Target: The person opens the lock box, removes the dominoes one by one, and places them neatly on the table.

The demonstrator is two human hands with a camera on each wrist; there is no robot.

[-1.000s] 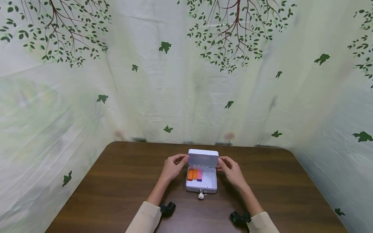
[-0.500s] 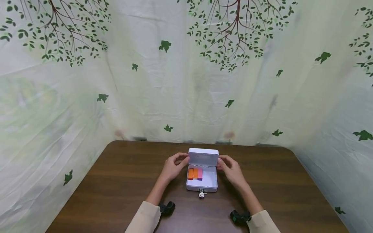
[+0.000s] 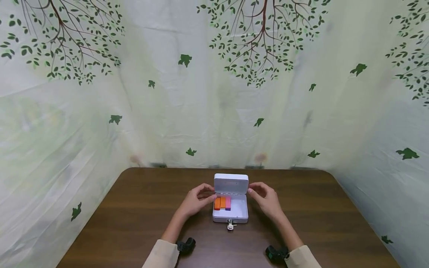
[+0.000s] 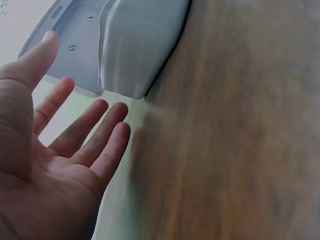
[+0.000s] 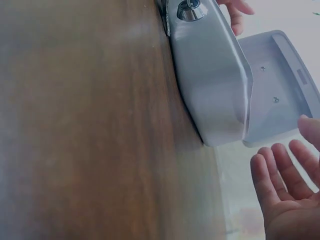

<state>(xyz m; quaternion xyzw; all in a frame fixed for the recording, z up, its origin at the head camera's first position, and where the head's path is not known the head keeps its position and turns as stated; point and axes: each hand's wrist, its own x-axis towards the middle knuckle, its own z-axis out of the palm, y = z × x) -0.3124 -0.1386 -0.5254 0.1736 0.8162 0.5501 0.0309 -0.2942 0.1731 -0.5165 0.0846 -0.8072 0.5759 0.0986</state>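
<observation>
A small white metal cash box (image 3: 239, 214) stands with its lid (image 3: 231, 184) raised. Inside, at the left, lie two orange blocks (image 3: 220, 203) and a pink one (image 3: 228, 203) with a purple lower edge. A key (image 3: 230, 226) hangs at the front lock (image 5: 191, 11). My left hand (image 3: 196, 201) is at the box's left side, thumb near the rim by the hinge, fingers spread and loosely bent. My right hand (image 3: 267, 201) is beside the lid's lower right corner, its fingers (image 5: 284, 167) relaxed. Neither palm holds anything in the wrist views.
The box stands on a brown wooden table (image 3: 151, 208) with rounded far corners. Behind and to both sides hangs a pale curtain (image 3: 207, 111) printed with branches and green leaves. A black camera band (image 3: 186, 245) sits on each wrist.
My left hand has moved from the lid's left edge slightly down and away, thumb now lower. The right hand stays by the lid's right edge. The lid remains raised; the head view has shifted slightly.
</observation>
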